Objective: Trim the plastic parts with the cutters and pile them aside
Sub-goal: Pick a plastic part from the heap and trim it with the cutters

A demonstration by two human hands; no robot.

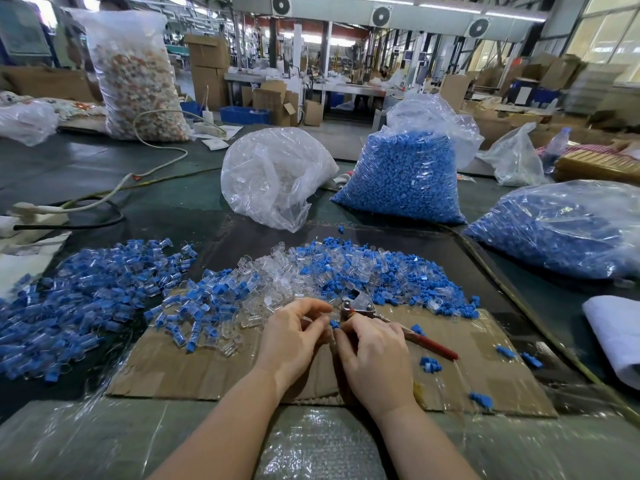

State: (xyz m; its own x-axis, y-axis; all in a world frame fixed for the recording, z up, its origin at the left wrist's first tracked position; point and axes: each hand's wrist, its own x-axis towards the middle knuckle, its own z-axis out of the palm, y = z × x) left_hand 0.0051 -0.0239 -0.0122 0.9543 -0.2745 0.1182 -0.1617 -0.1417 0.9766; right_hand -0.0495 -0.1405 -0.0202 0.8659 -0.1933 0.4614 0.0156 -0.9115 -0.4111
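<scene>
**Mid-batch on the trimming, hands busy with one small blue piece**

Both hands meeting over the cardboard sheet (207,372). Left hand (294,336) with fingers curled in, pinching what looks like a clear part, hard to make out against the glare. Right hand (372,344) curled around a small blue part (334,324) right at the fingertips, touching the left fingers. Cutters (398,322) lying just beyond the right hand, red handle pointing off to the right, head sitting at the edge of the unsorted heap (311,271). Can't tell whether the right hand is also touching the tool or just in front of it.

Best guess on the step: lining up or fitting one piece between the hands, no cut happening yet. Looks well short of finished, going by the big mixed heap of clear and blue bits straight ahead. Done pile (86,292) off to the left, already a decent size.

Next move probably calls for getting a proper grip on the cutters, steadying the piece with the left, then tossing it left. Tiny parts, slippery plastic wrap everywhere, so easy to fumble.
</scene>
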